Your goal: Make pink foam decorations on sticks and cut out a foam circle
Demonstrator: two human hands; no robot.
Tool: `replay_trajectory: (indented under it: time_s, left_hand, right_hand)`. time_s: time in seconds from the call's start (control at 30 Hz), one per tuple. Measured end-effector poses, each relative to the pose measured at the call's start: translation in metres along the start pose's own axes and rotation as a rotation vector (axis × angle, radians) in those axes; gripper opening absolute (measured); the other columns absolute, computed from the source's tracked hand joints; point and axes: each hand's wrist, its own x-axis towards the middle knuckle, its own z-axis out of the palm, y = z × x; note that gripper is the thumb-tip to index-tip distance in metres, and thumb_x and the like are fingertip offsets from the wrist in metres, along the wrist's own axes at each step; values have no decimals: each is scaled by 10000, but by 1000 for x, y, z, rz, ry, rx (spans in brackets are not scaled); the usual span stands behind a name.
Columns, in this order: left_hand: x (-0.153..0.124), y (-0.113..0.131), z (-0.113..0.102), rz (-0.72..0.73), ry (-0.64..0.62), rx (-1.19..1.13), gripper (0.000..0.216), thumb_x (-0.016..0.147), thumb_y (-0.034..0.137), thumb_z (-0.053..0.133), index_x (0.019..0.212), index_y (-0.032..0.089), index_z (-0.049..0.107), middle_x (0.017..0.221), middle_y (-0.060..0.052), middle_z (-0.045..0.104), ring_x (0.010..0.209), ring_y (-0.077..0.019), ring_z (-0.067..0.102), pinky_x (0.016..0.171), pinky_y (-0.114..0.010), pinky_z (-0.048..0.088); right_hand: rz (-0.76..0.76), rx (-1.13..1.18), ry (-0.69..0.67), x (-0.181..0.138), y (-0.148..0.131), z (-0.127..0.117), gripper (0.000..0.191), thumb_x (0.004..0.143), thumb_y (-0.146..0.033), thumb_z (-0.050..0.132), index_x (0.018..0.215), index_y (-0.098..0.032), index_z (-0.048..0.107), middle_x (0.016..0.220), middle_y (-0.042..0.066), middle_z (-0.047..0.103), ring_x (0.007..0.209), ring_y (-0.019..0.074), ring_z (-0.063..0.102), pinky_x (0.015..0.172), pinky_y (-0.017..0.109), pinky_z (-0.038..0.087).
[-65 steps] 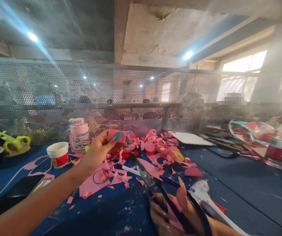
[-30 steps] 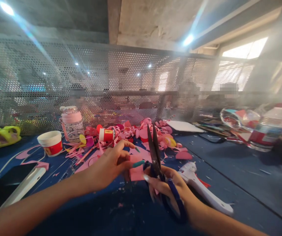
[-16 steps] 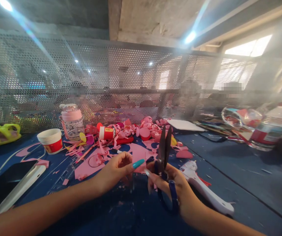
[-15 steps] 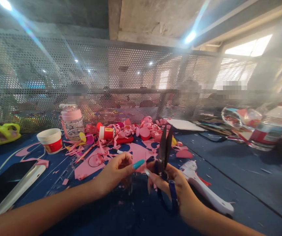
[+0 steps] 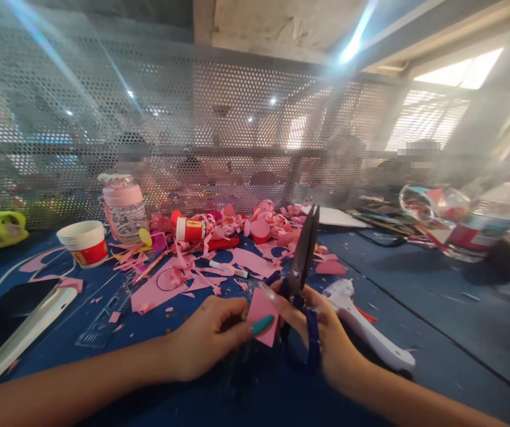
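Between thumb and fingers, my left hand [image 5: 213, 335] pinches a small pink piece of paper [image 5: 264, 305], roughly rectangular. My right hand [image 5: 332, 341] is closed around the blue handles of a pair of scissors [image 5: 305, 255]. The dark blades point up and away, close together, beside the paper. A right fingertip touches or nearly touches the paper's upper edge. Behind the hands lie pink paper scraps [image 5: 206, 279], one with a circle drawn on it. A white marker [image 5: 228, 268] rests among them.
Right of my right hand lies a white glue gun [image 5: 368, 326]. On the left stand paper cups [image 5: 85, 243], a pink-lidded bottle [image 5: 125, 207] and a dark object with a white edge [image 5: 19, 332]. A plastic bottle [image 5: 488, 219] is far right. A perforated screen [image 5: 246, 124] closes the back.
The pink paper has turned and tilted between my hands, and more of its face shows. Both hands have shifted slightly; the scissors stay in my right hand. The view has tipped a little.
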Motion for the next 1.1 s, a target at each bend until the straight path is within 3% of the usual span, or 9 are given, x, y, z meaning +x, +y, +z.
replay_trajectory:
  time_s: [0.2, 0.37, 0.5, 0.73, 0.9, 1.0, 1.1]
  left_hand:
    - [0, 1, 1, -30, -60, -169, 354, 798, 478, 490, 717, 134, 508, 553, 38, 432, 472, -56, 399, 447, -181, 305]
    - [4, -5, 5, -74, -190, -691, 477, 755, 589, 468, 840, 123, 530, 733, -63, 593, 614, -139, 588, 545, -251, 452]
    - [7, -6, 7, -150, -213, -956, 411, 707, 462, 627, 950, 144, 533, 852, -95, 627, 703, -170, 636, 599, -255, 463]
    - [5, -5, 3, -361, -178, -1150, 408, 661, 446, 680, 852, 101, 574, 732, -48, 595, 614, -90, 573, 574, -190, 432]
    - [2, 0, 2, -393, -148, -1269, 407, 533, 264, 805, 819, 118, 555, 663, 4, 559, 583, -68, 551, 578, -174, 432]
    - [1, 2, 1, -409, -149, -1292, 379, 554, 184, 795, 839, 100, 560, 657, 11, 548, 571, -46, 548, 590, -156, 437]
    - [4, 3, -5, -356, -136, -1262, 327, 620, 134, 749, 882, 118, 554, 641, 28, 534, 508, -21, 517, 535, -135, 420]
  right_hand:
    - [-112, -99, -53, 0, -3, -1, 314, 548, -362, 771, 667, -171, 551, 553, -54, 504, 486, 66, 421, 459, 183, 374]
    - [-128, -67, -50, 1, -1, -2, 320, 566, -368, 764, 667, -172, 533, 560, -51, 504, 489, 75, 457, 460, 188, 390]
    - [-109, -31, -30, 1, 0, -3, 329, 569, -374, 766, 692, -183, 528, 556, -54, 512, 452, 73, 457, 430, 192, 381]
    - [-62, 29, -44, 0, -2, -2, 326, 578, -371, 763, 723, -188, 535, 517, -50, 527, 431, 90, 470, 441, 220, 385]
    - [-111, 28, -10, -4, -7, 5, 322, 540, -345, 787, 649, -175, 536, 529, -59, 496, 475, 69, 434, 474, 199, 364]
    - [-144, -10, -7, -4, -6, 4, 319, 547, -360, 780, 670, -179, 548, 536, -55, 494, 482, 77, 427, 485, 212, 368]
    - [-169, 10, -39, -3, -5, 0, 274, 639, -404, 713, 694, -191, 549, 579, -30, 525, 532, 109, 479, 534, 238, 410]
